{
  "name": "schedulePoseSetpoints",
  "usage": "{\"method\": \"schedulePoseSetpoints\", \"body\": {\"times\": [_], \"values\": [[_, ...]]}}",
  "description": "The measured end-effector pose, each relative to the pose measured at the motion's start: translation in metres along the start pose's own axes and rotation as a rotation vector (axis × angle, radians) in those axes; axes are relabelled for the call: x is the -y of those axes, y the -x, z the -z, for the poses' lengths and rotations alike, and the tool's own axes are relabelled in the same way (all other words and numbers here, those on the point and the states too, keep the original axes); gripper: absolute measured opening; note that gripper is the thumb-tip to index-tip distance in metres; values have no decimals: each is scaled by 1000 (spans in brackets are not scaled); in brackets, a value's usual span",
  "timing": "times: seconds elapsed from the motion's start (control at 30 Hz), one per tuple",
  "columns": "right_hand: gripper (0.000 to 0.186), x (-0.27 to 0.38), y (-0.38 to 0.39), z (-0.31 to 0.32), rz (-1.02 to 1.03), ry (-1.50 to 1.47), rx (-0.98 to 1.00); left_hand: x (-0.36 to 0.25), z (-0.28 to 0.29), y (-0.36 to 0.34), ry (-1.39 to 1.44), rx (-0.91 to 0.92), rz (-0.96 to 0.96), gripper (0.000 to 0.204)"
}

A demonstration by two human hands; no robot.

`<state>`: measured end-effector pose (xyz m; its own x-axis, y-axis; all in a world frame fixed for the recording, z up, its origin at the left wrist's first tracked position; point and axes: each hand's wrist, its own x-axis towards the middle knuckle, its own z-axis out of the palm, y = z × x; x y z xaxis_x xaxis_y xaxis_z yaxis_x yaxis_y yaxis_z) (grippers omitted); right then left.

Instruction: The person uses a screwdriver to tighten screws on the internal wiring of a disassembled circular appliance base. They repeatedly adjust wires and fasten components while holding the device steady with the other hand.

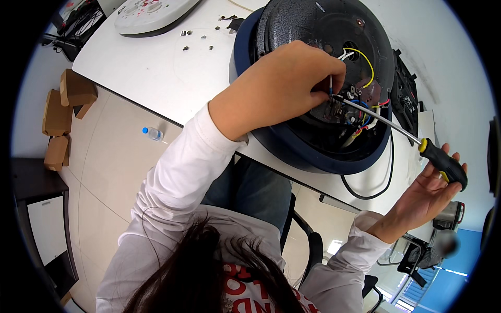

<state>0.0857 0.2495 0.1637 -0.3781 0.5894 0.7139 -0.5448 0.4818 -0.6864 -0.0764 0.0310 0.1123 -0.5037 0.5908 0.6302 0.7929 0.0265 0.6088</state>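
A round appliance with a dark blue outer shell (318, 166) and a black speckled inner body lies opened on the table, its wiring exposed. My left hand (289, 83) reaches over it, thumb and fingers closed in a pinch on a thin wire (331, 83) with a blue end. At the pinched spot, the tip of a long screwdriver (391, 124) meets small metal terminals. My right hand (425, 195) holds the screwdriver's black and yellow handle from below, fingers partly curled. A yellow wire (371, 65) loops across the inner body. Red, blue and white wires cluster near the shaft.
Small screws and metal bits (186, 33) lie on the white table (151, 68). A white round cover (151, 15) sits at the far left. A black tool case (404, 94) stands right of the appliance; a black cable (373, 197) curves in front. Cardboard boxes (57, 117) and a bottle (154, 134) are on the floor.
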Motion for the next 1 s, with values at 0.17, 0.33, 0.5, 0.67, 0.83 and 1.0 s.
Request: {"method": "schedulePoseSetpoints", "body": {"times": [0.17, 0.33, 0.5, 0.67, 0.83, 1.0], "values": [[48, -2, 1, 0, -14, -21, 0, 1, 0, 1, -7, -4, -8, 17], [46, 0, 1, 1, 3, 29, 6, 2, -1, -1, -6, -12, -32, 17], [45, -2, 1, 8, 19, 46, -3, 0, 1, 0, 25, -7, -1, 17], [44, 1, -1, 11, -8, -59, -43, 0, 0, 1, 17, -6, 13, 17], [44, -2, 1, 10, -41, -103, -26, 1, 0, 0, 31, -1, 0, 17], [44, -3, 2, 7, -64, -118, -33, 1, 0, 0, 23, 2, 4, 17]]}}
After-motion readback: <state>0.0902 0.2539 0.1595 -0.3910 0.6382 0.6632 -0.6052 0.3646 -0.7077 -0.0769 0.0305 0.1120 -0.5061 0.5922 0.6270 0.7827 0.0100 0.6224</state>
